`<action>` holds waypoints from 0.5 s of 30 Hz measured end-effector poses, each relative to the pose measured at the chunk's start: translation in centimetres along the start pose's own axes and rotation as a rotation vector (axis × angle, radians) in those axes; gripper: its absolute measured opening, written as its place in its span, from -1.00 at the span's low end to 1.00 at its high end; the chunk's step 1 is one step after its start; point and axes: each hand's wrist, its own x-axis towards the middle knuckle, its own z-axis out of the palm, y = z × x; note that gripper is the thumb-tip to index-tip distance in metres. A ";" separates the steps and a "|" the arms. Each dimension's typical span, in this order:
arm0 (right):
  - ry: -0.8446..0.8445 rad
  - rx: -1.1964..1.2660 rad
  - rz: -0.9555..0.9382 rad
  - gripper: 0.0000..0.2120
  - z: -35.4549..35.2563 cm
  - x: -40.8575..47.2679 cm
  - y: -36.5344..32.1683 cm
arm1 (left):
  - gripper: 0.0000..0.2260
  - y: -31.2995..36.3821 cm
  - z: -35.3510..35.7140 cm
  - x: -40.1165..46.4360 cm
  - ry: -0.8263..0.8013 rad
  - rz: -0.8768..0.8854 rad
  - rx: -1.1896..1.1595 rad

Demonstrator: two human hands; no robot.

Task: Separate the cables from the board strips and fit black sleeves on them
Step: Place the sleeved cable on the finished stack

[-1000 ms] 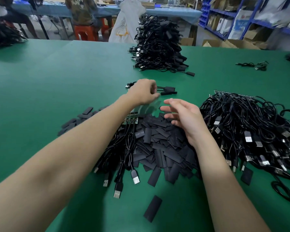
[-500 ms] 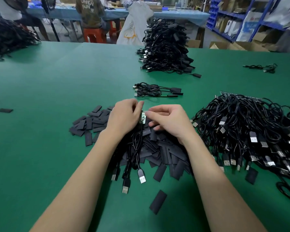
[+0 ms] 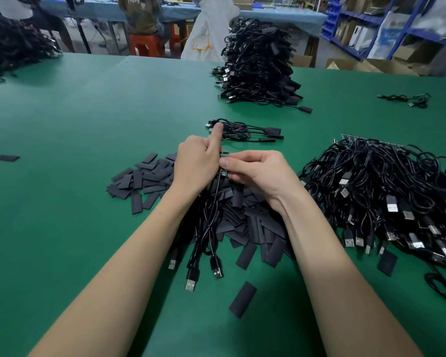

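Observation:
My left hand (image 3: 196, 163) and my right hand (image 3: 258, 173) meet over a heap of flat black sleeves (image 3: 245, 222). Between their fingertips they pinch a small green board strip (image 3: 224, 163). Several black USB cables (image 3: 206, 228) hang from the strip toward me, their plugs lying on the table. The index finger of my left hand sticks up. How the strip lies under the fingers is hidden.
A large tangle of cables on board strips (image 3: 386, 191) lies at the right. A few sleeved cables (image 3: 242, 131) rest beyond my hands, with a tall stack (image 3: 258, 65) farther back. Loose sleeves (image 3: 242, 298) dot the green table (image 3: 75, 124). People sit at the far table.
My left hand came back from the sleeved cables beyond the heap and joined my right hand on the board strip. Both hands have lifted the strip a little.

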 end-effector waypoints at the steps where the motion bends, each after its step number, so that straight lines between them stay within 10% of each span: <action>1: -0.008 0.023 0.002 -0.90 -0.1 0.1 -0.1 | -0.33 0.2 0.1 -0.1 0.002 0.000 -0.013; 15: -0.047 0.205 0.132 -0.90 0.1 -0.3 -0.3 | -0.45 0.6 0.6 -0.4 -0.097 -0.147 -0.171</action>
